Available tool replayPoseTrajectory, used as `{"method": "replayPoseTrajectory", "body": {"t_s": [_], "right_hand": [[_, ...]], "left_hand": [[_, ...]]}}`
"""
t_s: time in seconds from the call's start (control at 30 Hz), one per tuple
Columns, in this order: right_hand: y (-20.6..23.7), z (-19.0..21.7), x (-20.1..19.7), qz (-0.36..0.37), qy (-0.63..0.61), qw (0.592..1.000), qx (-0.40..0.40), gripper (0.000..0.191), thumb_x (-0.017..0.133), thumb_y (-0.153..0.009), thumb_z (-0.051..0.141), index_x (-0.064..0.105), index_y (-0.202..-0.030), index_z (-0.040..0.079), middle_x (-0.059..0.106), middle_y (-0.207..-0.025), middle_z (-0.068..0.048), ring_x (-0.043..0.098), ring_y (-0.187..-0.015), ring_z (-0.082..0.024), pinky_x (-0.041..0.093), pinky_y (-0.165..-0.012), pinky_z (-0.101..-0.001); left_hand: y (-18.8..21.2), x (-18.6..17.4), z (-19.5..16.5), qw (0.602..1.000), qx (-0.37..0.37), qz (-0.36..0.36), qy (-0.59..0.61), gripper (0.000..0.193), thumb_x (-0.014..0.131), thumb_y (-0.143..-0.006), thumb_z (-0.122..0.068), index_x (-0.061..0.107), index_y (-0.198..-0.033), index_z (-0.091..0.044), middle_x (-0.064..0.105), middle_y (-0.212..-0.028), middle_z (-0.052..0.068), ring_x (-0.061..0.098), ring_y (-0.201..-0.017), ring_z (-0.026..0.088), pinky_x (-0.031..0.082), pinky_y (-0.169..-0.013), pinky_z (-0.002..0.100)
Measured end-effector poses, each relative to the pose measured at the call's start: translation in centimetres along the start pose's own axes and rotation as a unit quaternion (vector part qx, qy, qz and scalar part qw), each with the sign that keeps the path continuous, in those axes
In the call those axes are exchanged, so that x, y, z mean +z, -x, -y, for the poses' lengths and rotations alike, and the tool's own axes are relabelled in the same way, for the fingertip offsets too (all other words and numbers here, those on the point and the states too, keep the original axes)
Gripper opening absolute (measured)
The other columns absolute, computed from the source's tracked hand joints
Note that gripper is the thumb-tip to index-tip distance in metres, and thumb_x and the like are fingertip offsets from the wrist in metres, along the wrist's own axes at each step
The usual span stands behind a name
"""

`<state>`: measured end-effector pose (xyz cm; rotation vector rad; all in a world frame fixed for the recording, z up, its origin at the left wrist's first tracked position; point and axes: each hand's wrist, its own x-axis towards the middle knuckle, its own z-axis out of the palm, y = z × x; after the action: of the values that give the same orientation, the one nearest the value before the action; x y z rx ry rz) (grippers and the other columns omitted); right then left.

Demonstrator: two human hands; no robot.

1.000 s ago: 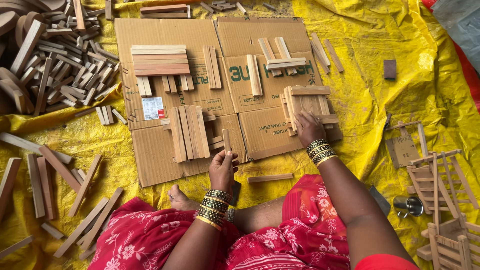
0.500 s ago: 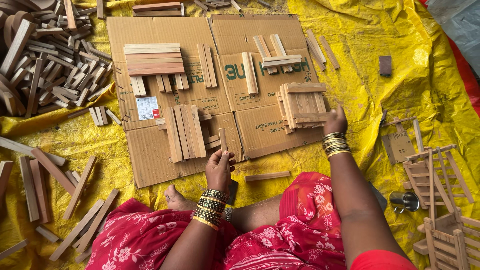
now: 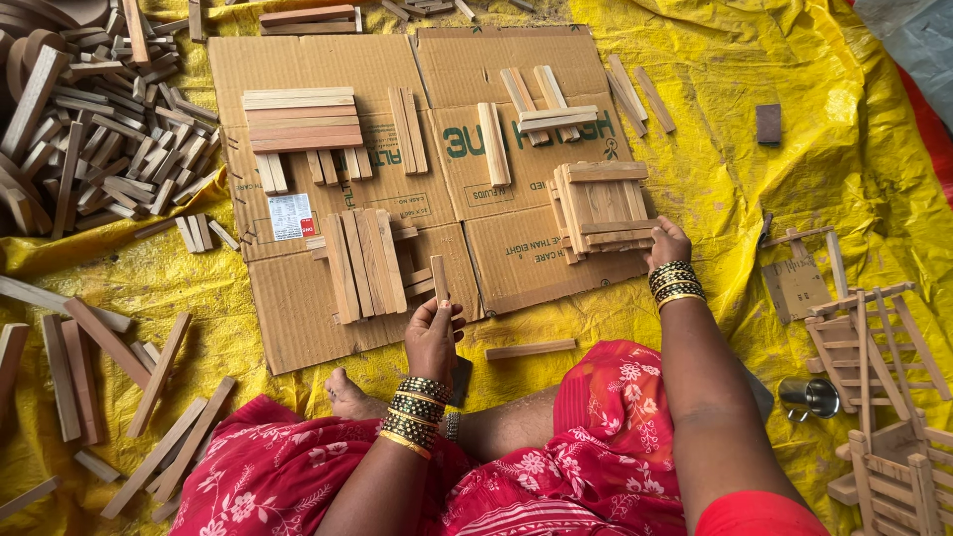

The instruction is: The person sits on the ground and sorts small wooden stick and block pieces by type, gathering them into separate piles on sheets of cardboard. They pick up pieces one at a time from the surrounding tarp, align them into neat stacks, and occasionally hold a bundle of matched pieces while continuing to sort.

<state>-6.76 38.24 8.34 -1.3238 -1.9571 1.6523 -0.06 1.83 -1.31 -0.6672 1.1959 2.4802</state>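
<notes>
I sit on the floor in red flowered clothes before a flattened cardboard sheet (image 3: 328,69). My left hand (image 3: 433,337) holds a short wooden slat (image 3: 439,279) upright by its lower end. My right hand (image 3: 667,244) rests at the near right corner of a small assembled wooden crate frame (image 3: 600,206) on the cardboard, fingers touching its edge. Both wrists carry stacked bangles. Between the hands lies a row of upright-laid slats (image 3: 363,261); a loose stick (image 3: 530,349) lies just beyond my knee.
A stack of longer planks (image 3: 302,119) and several loose slats lie on the cardboard. A big heap of wood pieces (image 3: 89,139) is at far left. Finished wooden frames (image 3: 874,347) and a metal cup (image 3: 810,397) stand right, on yellow tarpaulin (image 3: 794,60).
My right hand has drawn back from on top of the crate frame to its near right corner. My left hand has lifted slightly, holding the slat upright.
</notes>
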Motion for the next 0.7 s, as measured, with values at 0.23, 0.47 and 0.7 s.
{"method": "replayPoseTrajectory", "body": {"t_s": [0.23,0.47,0.7], "right_hand": [[-0.17,0.02,-0.16,0.024,-0.021,0.999,-0.011,0.044,0.053,-0.100,0.010,0.058,-0.143,0.014,0.051,-0.151,-0.014,0.045,-0.141,-0.031,0.037,-0.110,-0.0650],[0.03,0.24,0.21,0.014,-0.016,1.000,-0.012,0.042,0.053,-0.100,0.010,0.060,-0.141,0.014,0.053,-0.150,-0.014,0.046,-0.138,-0.031,0.035,-0.109,-0.0646],[-0.09,0.08,0.52,0.019,-0.022,0.991,-0.128,0.042,0.060,-0.097,0.009,0.064,-0.139,0.003,0.066,-0.137,-0.017,0.062,-0.125,-0.023,0.047,-0.110,-0.0415]], "left_hand": [[0.06,-0.13,0.13,1.000,-0.004,0.005,-0.001,0.019,0.064,-0.099,-0.021,0.067,-0.111,-0.006,0.074,-0.095,0.006,0.068,-0.078,0.014,0.055,-0.067,0.027],[0.03,-0.23,0.15,1.000,-0.009,0.004,-0.001,0.019,0.065,-0.099,-0.021,0.067,-0.110,-0.006,0.074,-0.095,0.005,0.068,-0.078,0.014,0.055,-0.067,0.028],[0.03,-0.27,0.19,1.000,-0.002,0.011,0.002,0.020,0.065,-0.099,-0.022,0.067,-0.110,-0.006,0.074,-0.095,0.006,0.068,-0.078,0.014,0.055,-0.067,0.027]]}}
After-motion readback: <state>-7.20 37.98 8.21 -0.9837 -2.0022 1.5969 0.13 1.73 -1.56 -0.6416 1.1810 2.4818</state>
